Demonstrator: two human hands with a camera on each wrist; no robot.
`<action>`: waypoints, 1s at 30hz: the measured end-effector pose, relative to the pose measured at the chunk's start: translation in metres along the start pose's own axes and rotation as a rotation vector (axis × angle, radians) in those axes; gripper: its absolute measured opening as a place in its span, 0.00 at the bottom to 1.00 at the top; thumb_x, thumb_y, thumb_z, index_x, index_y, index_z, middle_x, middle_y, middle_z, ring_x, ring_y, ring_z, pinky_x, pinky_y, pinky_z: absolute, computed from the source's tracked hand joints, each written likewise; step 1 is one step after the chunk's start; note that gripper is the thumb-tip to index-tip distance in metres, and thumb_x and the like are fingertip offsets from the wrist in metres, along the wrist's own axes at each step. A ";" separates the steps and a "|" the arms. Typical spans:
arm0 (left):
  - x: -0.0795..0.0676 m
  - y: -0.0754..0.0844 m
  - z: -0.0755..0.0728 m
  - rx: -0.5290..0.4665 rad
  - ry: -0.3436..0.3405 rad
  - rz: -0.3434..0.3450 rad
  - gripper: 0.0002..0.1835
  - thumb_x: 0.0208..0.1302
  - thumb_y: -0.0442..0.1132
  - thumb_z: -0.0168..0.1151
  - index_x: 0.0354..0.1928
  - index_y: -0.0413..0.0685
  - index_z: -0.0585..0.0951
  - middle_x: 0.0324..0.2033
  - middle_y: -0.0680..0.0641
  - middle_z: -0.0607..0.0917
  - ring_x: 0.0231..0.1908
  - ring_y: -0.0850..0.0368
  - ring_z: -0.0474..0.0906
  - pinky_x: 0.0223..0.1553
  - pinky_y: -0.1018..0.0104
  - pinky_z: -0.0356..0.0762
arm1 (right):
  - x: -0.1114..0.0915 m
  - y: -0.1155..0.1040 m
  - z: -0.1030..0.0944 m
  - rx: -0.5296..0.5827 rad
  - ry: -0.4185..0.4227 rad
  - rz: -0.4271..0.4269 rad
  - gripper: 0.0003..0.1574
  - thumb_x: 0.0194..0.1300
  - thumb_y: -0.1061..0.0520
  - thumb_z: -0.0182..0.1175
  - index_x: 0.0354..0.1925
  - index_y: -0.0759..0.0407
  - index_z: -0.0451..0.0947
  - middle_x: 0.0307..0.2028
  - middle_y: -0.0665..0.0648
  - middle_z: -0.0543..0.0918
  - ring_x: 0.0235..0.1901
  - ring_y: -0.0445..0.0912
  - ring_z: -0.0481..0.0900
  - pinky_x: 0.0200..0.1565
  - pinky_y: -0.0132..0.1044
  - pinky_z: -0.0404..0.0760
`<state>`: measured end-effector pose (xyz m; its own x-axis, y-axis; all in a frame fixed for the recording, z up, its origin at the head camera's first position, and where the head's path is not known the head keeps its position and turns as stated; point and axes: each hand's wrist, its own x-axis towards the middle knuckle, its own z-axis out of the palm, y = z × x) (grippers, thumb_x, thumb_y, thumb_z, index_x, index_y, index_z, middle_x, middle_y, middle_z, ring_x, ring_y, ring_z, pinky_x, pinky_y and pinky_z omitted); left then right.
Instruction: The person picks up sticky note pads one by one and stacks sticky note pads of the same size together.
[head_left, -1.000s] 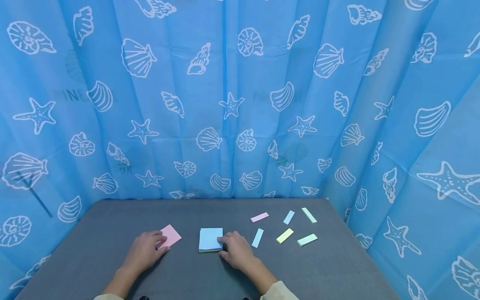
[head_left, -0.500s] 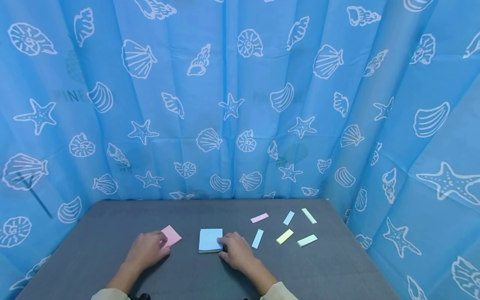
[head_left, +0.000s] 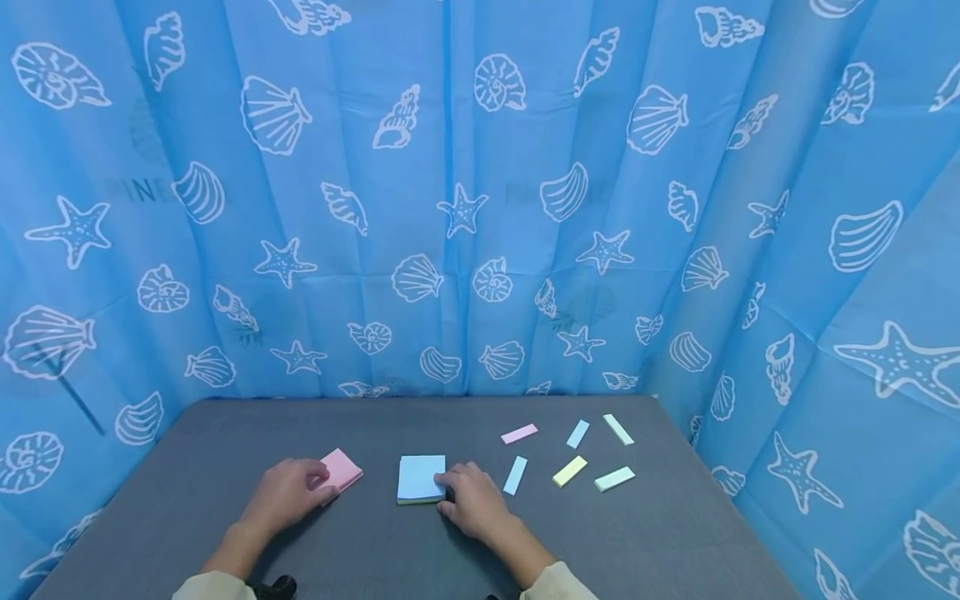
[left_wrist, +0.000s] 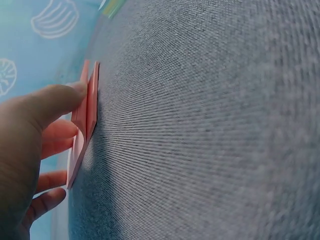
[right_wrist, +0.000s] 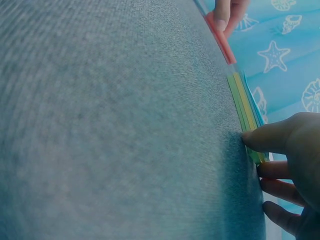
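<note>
My left hand pinches part of a pink sticky note pad, left of the table's middle. In the left wrist view, the thumb lies against the pad, which stands parted into layers with a curved sheet near the fingers. At the table's middle is a square stack of sticky notes, light blue on top. Its yellow and green layers show from the side in the right wrist view. My right hand holds this stack at its right edge, thumb at the near corner.
On the right side of the grey table lie several narrow sticky note strips: a pink strip, a yellow strip, and others in blue and pale green. A blue shell-print curtain hangs behind and beside the table.
The pink pad's near edge has risen and parted under my left hand, which has shifted slightly left. My right hand stays at the blue-topped stack.
</note>
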<state>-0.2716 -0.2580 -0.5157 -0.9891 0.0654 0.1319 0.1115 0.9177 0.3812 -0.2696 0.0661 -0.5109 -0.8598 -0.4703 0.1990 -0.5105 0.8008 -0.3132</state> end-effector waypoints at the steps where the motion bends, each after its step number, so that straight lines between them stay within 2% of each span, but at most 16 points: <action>1: 0.000 -0.001 0.000 -0.005 0.001 -0.001 0.17 0.53 0.54 0.73 0.41 0.53 0.87 0.36 0.52 0.84 0.40 0.51 0.77 0.45 0.43 0.75 | 0.000 0.000 0.000 -0.004 0.001 -0.001 0.25 0.60 0.51 0.70 0.56 0.51 0.81 0.48 0.50 0.83 0.47 0.45 0.76 0.49 0.43 0.76; 10: -0.002 -0.001 -0.001 -0.041 0.008 -0.012 0.20 0.51 0.56 0.74 0.42 0.52 0.87 0.36 0.53 0.84 0.40 0.53 0.77 0.44 0.46 0.76 | 0.001 0.000 0.001 -0.003 -0.002 0.013 0.26 0.59 0.51 0.70 0.56 0.51 0.81 0.47 0.50 0.83 0.46 0.44 0.76 0.48 0.43 0.77; 18: -0.001 0.000 -0.004 -0.015 -0.017 0.002 0.23 0.50 0.59 0.73 0.43 0.54 0.87 0.38 0.52 0.83 0.40 0.52 0.76 0.45 0.45 0.75 | 0.000 0.000 0.000 -0.004 -0.007 0.020 0.26 0.59 0.51 0.70 0.56 0.51 0.81 0.47 0.50 0.83 0.47 0.44 0.76 0.48 0.43 0.76; 22: -0.001 -0.001 -0.005 -0.005 -0.027 0.010 0.23 0.51 0.59 0.72 0.44 0.54 0.86 0.40 0.51 0.84 0.43 0.49 0.77 0.46 0.42 0.73 | 0.001 0.000 -0.001 -0.009 -0.007 0.017 0.26 0.59 0.51 0.70 0.56 0.50 0.81 0.47 0.49 0.83 0.46 0.44 0.76 0.48 0.43 0.76; 27: -0.001 -0.002 -0.005 -0.005 -0.034 0.006 0.17 0.53 0.50 0.74 0.44 0.53 0.87 0.47 0.46 0.84 0.50 0.42 0.76 0.50 0.39 0.71 | 0.001 0.000 0.001 -0.010 -0.001 0.012 0.26 0.59 0.51 0.70 0.56 0.50 0.81 0.47 0.50 0.83 0.46 0.44 0.76 0.48 0.43 0.76; 30: -0.001 -0.002 -0.005 0.020 -0.026 -0.013 0.22 0.51 0.52 0.75 0.46 0.49 0.86 0.49 0.42 0.83 0.53 0.37 0.74 0.51 0.35 0.68 | 0.002 0.000 0.002 -0.010 0.001 0.008 0.26 0.59 0.51 0.70 0.56 0.50 0.81 0.48 0.50 0.83 0.46 0.44 0.76 0.48 0.43 0.76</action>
<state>-0.2703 -0.2622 -0.5119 -0.9927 0.0632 0.1028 0.0967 0.9262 0.3643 -0.2711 0.0648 -0.5123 -0.8640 -0.4632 0.1972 -0.5032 0.8085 -0.3053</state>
